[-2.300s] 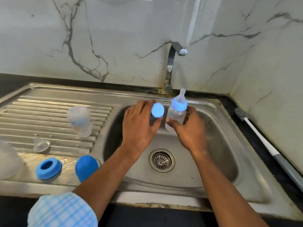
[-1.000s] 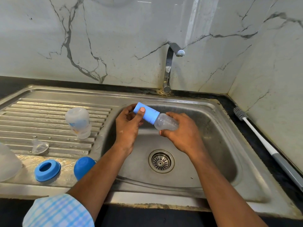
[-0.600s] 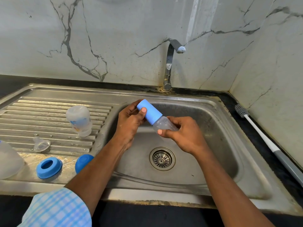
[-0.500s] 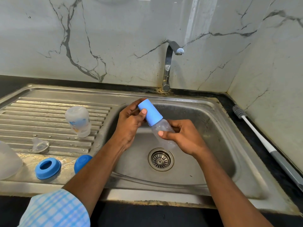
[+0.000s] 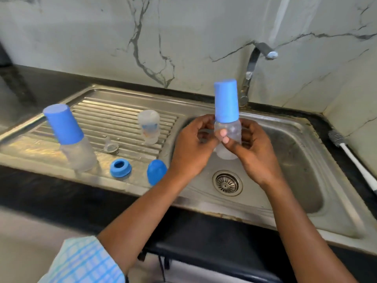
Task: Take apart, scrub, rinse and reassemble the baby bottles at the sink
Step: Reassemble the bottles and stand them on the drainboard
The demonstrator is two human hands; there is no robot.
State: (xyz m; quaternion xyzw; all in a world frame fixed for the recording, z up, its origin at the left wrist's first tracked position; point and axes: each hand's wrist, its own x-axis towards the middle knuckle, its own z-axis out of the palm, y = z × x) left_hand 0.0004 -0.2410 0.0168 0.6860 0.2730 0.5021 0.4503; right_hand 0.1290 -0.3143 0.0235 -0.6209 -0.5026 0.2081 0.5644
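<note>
Two hands, left hand point(image 5: 191, 149) and right hand point(image 5: 256, 153), curled around upright blue-capped bottle point(image 5: 226, 111) over sink point(image 5: 295, 160)

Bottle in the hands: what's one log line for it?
left hand, right hand: hold capped bottle | upright over sink | tap: off

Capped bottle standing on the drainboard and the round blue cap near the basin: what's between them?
A blue screw ring lies flat on the drainboard between them, seen in the head view.
</note>
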